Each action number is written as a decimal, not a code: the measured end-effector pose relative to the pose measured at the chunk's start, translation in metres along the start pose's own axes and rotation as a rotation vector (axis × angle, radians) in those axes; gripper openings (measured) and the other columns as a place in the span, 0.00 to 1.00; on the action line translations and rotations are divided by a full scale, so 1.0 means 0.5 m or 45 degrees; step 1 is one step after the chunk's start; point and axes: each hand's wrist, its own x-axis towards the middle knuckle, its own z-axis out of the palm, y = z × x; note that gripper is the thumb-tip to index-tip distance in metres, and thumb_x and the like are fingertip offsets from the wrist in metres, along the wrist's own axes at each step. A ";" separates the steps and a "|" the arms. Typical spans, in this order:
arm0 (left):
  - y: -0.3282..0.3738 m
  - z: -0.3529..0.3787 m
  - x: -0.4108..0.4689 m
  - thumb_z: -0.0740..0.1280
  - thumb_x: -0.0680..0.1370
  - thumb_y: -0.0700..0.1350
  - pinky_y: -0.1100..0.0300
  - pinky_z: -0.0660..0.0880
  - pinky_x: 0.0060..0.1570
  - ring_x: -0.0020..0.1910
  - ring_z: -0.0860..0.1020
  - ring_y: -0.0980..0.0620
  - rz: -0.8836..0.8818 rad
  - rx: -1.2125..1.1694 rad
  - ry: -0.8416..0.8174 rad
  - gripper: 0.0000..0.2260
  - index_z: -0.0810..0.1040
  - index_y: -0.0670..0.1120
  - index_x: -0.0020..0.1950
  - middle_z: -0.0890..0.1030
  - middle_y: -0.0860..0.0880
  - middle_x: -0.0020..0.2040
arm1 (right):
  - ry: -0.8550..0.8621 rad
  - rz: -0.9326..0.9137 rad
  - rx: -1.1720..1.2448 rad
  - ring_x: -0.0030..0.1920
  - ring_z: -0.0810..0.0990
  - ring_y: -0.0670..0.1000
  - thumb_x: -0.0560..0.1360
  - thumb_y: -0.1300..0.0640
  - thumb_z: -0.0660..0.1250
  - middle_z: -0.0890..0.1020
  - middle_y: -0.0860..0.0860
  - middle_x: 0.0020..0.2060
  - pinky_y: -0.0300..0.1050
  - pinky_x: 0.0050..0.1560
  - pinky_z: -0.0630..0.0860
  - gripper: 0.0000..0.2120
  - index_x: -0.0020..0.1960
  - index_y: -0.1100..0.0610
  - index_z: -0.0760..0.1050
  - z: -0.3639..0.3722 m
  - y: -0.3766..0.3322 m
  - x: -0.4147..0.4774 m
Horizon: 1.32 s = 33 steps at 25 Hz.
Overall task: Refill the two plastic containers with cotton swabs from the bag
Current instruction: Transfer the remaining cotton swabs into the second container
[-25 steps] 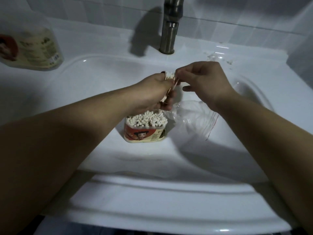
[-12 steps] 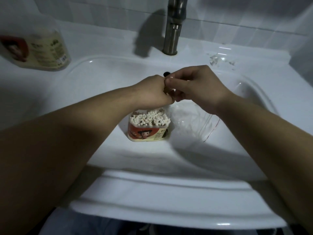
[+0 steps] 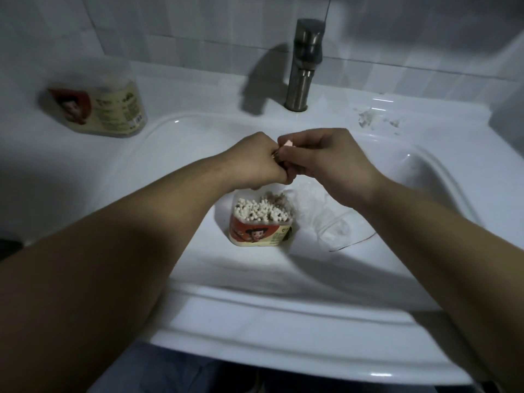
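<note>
An open plastic container [image 3: 259, 232] with a red cartoon label stands in the sink basin, packed with upright cotton swabs [image 3: 261, 209]. Above it my left hand [image 3: 255, 161] grips a small bundle of swabs, of which only the stick ends show between the fingers. My right hand [image 3: 323, 160] meets it from the right and pinches the same bundle at its top. A clear plastic bag [image 3: 326, 219] lies crumpled in the basin just right of the container. A second container [image 3: 99, 106] with the same label stands on the counter at the back left.
The white sink [image 3: 442, 177] fills most of the view, with a steel faucet [image 3: 304, 63] at the back centre. Small white scraps [image 3: 374, 120] lie on the counter to the faucet's right. A tiled wall rises behind.
Both hands have closed tighter together round the swab bundle, whose white tips showed a second ago and are now hidden. The view has tilted up, showing more of the faucet and wall.
</note>
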 end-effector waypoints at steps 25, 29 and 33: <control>-0.065 -0.056 0.011 0.64 0.77 0.33 0.47 0.84 0.48 0.46 0.84 0.48 -0.285 0.420 -0.027 0.30 0.67 0.52 0.77 0.72 0.46 0.74 | -0.248 -0.267 -1.132 0.55 0.83 0.47 0.76 0.54 0.72 0.86 0.49 0.55 0.29 0.53 0.70 0.13 0.60 0.52 0.84 0.064 0.055 -0.009; -0.065 -0.054 0.011 0.66 0.78 0.34 0.47 0.84 0.50 0.48 0.83 0.47 -0.305 0.373 -0.026 0.29 0.67 0.51 0.78 0.72 0.46 0.74 | -0.421 -0.546 -1.341 0.71 0.72 0.59 0.81 0.41 0.58 0.73 0.57 0.72 0.49 0.71 0.67 0.30 0.77 0.58 0.67 0.062 0.085 -0.020; -0.056 -0.052 0.010 0.69 0.78 0.35 0.58 0.78 0.53 0.63 0.79 0.46 -0.253 0.390 0.004 0.30 0.66 0.48 0.78 0.71 0.46 0.75 | -0.836 -0.330 -1.554 0.81 0.40 0.48 0.79 0.32 0.48 0.42 0.52 0.82 0.55 0.81 0.43 0.43 0.82 0.56 0.36 0.060 0.083 -0.049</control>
